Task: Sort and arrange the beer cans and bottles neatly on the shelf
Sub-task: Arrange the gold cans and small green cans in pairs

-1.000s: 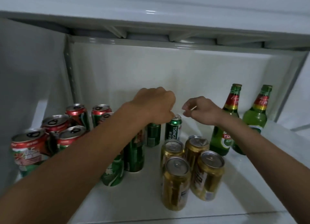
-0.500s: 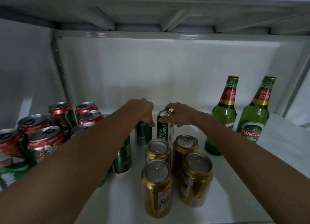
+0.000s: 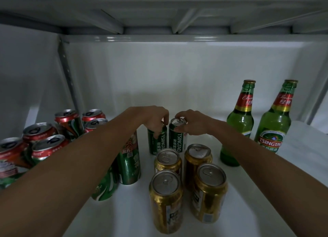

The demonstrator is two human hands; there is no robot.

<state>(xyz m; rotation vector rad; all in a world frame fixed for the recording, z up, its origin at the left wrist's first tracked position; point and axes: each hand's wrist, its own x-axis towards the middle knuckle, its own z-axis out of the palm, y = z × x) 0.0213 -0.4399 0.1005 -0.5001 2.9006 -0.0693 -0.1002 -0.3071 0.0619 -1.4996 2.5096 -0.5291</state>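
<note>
Two small green Tsingtao cans stand side by side at the middle of the white shelf (image 3: 292, 165). My left hand (image 3: 154, 117) grips the top of the left green can (image 3: 158, 142). My right hand (image 3: 192, 125) holds the right green can (image 3: 177, 139) by its rim and side. Several gold cans (image 3: 188, 181) stand upright in a cluster in front of them. Two green Tsingtao bottles (image 3: 274, 128) stand at the right. Red-topped cans (image 3: 48, 139) crowd the left, and tall green cans (image 3: 128, 164) sit partly hidden under my left forearm.
A white back wall (image 3: 177, 80) closes the shelf behind the cans, and an upper shelf (image 3: 159, 14) hangs low overhead. A perforated metal upright (image 3: 68, 73) runs down the back left corner. A bare patch of shelf lies behind the two green cans.
Both hands have come down onto the two small green cans, and the right hand now grips its can's top. The camera has moved closer and lower.
</note>
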